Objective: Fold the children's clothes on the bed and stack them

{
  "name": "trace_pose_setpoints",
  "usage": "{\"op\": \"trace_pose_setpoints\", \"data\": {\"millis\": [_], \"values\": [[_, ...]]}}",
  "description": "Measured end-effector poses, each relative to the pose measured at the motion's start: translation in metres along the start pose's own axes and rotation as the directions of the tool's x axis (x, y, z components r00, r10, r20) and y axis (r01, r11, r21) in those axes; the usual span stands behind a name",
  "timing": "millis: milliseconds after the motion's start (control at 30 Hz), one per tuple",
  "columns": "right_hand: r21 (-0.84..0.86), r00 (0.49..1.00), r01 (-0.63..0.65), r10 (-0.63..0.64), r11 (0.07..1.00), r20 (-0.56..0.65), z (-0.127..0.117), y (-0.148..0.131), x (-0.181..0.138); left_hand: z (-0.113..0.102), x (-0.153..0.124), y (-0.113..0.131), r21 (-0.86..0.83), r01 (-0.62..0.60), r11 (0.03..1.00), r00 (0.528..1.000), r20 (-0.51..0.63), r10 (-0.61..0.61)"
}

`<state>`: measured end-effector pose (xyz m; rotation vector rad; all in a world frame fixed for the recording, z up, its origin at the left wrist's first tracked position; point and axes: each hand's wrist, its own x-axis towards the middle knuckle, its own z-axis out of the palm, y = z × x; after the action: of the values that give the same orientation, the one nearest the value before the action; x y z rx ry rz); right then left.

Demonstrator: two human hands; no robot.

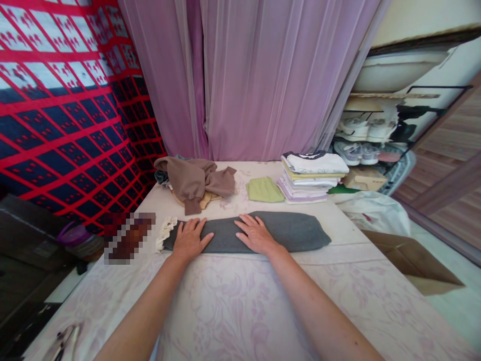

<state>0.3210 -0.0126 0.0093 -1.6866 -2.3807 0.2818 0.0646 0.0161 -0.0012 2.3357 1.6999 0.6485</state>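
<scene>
A dark grey garment [225, 235] lies folded into a long strip across the patterned cloth, with a cream ruffled trim [165, 233] at its left end. My left hand [191, 237] rests flat on the strip near that trim, fingers spread. Toward the middle of the garment, my right hand [256, 233] also lies flat, its fingers stretched out to the left. Neither hand grips the fabric. Whether the garment is trousers or something else, I cannot tell.
Behind the garment sit a loose brown sweatshirt [188, 180], a folded green garment [265, 189] and a stack of folded clothes [313, 175]. A shoe rack [398, 143] and an open cardboard box [409, 260] stand to the right. Purple curtains [255, 80] hang at the back.
</scene>
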Motion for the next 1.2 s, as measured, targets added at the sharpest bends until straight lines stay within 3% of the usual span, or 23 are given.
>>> {"op": "trace_pose_setpoints", "data": {"millis": [133,200,333,467,667,767,967,1100,1200], "values": [[-0.069,0.982,-0.149,0.14,0.986,-0.123,-0.015,0.021,0.007,-0.005,-0.001,0.005,0.18,-0.036,0.983,0.999,0.027,0.031],[-0.116,0.982,-0.163,0.15,0.98,-0.114,-0.025,0.034,0.012,-0.005,-0.002,0.005,0.253,-0.046,0.966,0.999,0.036,0.038],[-0.191,0.999,-0.038,0.034,0.981,-0.027,-0.043,0.048,0.022,-0.002,-0.001,0.002,0.29,-0.049,0.956,0.999,0.024,0.044],[-0.284,0.994,0.073,-0.094,0.956,-0.059,-0.05,0.045,0.022,0.001,-0.001,0.001,0.282,-0.056,0.958,0.998,-0.004,0.059],[-0.369,0.938,0.298,-0.342,0.88,-0.059,-0.043,0.051,0.016,0.0,-0.006,0.0,0.256,-0.116,0.96,0.984,-0.102,0.146],[-0.419,0.926,0.326,-0.376,0.847,-0.039,-0.042,0.055,0.016,0.0,-0.008,-0.002,0.237,-0.17,0.956,0.969,-0.134,0.206],[-0.468,0.946,0.324,-0.276,0.822,0.17,-0.06,0.031,0.028,0.001,-0.006,-0.005,0.145,-0.328,0.933,0.939,-0.059,0.339],[-0.543,0.935,0.303,-0.135,0.784,0.327,-0.065,0.007,0.042,0.0,-0.008,-0.002,0.062,-0.331,0.942,0.943,-0.017,0.332],[-0.576,0.944,0.218,-0.022,0.788,0.328,-0.064,0.001,0.05,-0.002,-0.009,0.002,0.046,-0.321,0.946,0.946,-0.036,0.323]]}}
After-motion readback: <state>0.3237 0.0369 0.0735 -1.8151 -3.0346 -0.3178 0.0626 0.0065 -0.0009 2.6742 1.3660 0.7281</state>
